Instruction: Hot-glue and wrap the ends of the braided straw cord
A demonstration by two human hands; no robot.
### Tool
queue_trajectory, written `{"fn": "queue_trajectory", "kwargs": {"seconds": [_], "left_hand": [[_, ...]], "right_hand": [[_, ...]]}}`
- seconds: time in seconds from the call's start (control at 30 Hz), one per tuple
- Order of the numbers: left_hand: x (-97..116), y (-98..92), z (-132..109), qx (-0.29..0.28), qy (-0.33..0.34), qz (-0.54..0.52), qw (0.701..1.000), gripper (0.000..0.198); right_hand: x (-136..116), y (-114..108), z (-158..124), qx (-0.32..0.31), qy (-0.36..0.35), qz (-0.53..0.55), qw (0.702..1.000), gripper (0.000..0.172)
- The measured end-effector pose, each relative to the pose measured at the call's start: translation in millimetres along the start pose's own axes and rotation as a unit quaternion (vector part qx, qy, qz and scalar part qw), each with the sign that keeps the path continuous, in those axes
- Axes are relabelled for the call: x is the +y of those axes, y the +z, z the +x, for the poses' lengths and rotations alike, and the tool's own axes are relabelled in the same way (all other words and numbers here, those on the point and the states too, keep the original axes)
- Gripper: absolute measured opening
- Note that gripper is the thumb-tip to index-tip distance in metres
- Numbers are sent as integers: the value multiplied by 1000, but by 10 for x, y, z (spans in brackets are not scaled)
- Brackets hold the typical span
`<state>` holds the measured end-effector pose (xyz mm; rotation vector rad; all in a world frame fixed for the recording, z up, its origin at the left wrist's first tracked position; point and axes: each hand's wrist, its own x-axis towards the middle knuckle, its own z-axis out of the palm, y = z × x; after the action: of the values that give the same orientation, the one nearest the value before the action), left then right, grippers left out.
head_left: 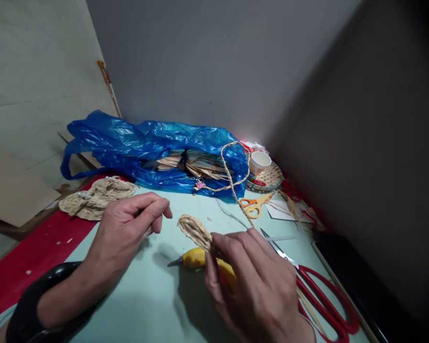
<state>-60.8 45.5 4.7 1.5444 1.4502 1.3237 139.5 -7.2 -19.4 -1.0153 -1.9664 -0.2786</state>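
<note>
My right hand (252, 281) pinches a small woven straw piece (195, 230) and holds it up over the pale green mat (139, 305). A braided straw cord (232, 183) runs from this hand up to the blue bag. My left hand (128, 224) hovers just left of the woven piece, fingers pressed together in a loose pinch with nothing visible in them. Beneath my right hand lies a yellow-handled tool (196, 258) with a metal tip.
A blue plastic bag (146, 147) with straw strips lies at the back. Woven straw pieces (96, 197) sit at the left on red cloth. Orange scissors (254, 205), red scissors (321, 297), a white cup (259, 163) on a woven tray (271, 178) stand right.
</note>
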Motion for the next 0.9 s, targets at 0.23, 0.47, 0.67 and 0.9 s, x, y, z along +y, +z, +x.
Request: {"fn": "queue_trajectory", "kwargs": {"seconds": [0.23,0.47,0.67,0.9], "left_hand": [[-74,36,77,-3,-35,-29,999,11],[-123,136,7,-113,-71,-164,977,20],[-29,125,-112,-174,-65,-217,958,26],[-56,106,-108,-181,-58,-215,958,19]], "right_hand": [[57,-63,94,-9,170,93,981,7],[24,-11,45,2,164,118,979,10],[5,33,-24,-9,162,117,980,10],[-12,10,-13,-26,150,142,978,10]]}}
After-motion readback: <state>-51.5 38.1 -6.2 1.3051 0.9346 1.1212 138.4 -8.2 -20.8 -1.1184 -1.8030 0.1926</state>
